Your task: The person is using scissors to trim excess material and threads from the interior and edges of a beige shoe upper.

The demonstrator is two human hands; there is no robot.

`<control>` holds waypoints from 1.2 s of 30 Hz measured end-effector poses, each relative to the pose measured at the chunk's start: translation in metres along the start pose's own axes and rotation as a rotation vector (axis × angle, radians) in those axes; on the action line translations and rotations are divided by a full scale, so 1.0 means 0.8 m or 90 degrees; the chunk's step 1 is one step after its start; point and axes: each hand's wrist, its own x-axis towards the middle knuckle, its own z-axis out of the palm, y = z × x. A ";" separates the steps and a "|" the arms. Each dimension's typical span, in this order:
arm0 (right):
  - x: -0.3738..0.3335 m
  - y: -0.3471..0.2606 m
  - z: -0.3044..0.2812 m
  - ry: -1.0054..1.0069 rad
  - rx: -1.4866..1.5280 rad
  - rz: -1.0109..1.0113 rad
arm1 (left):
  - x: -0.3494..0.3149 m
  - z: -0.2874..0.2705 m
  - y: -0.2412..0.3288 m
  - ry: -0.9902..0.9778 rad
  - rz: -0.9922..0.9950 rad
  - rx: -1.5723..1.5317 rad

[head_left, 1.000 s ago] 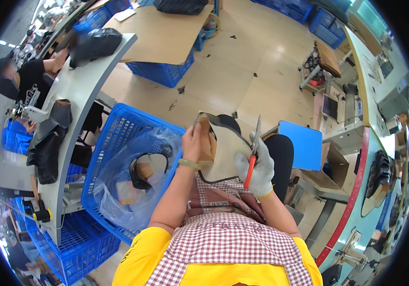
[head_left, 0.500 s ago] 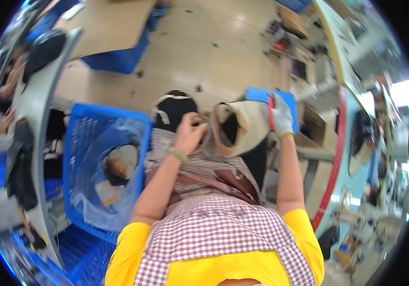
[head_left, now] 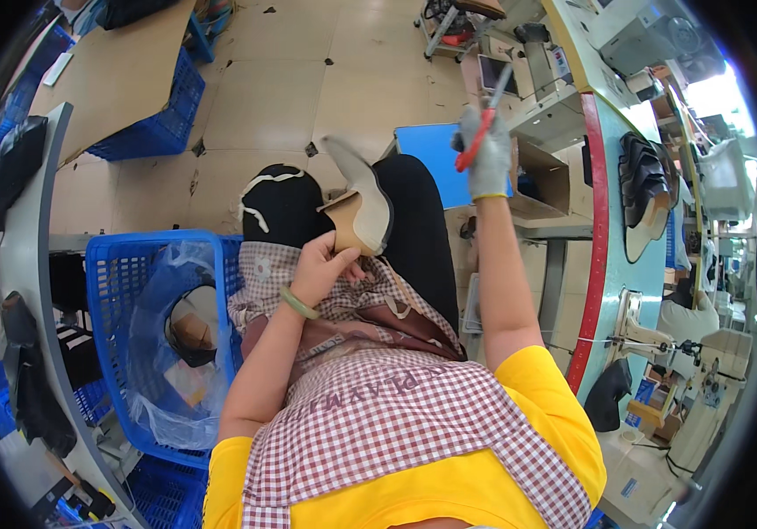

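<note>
My bare left hand (head_left: 319, 275), with a green bangle at the wrist, grips the lower end of a shoe upper (head_left: 363, 219) over my lap. The upper has cream and tan lining and a dark edge, and its long narrow part points up and away. My right hand (head_left: 488, 163), in a grey-white glove, is raised to the right, apart from the upper. It is closed round red-handled scissors (head_left: 482, 132), their metal end pointing away from me. Beneath that hand lies a blue flat-topped surface (head_left: 431, 159). White strips (head_left: 282, 176) lie on my dark-clad left knee.
At my left stands a blue plastic basket (head_left: 99, 309) lined with clear plastic, with shoe pieces inside. A cardboard-topped table (head_left: 132, 79) is at the far left. On the right are a bench with a red edge (head_left: 583, 353), a cardboard box (head_left: 544, 183) and a sewing machine (head_left: 647, 335).
The upper has turned and come toward my left hand, which now grips it. My right hand has moved away from the upper with the scissors. The whole view has shifted.
</note>
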 end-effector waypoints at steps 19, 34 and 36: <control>-0.227 -0.036 -0.091 -0.535 0.216 0.523 | -0.009 0.036 0.053 0.147 0.488 0.793; -0.222 -0.025 -0.066 -0.599 0.331 0.570 | -0.019 0.023 0.038 0.217 0.507 0.695; -0.223 -0.005 -0.074 -0.598 0.386 0.617 | -0.021 0.025 0.039 0.214 0.504 0.684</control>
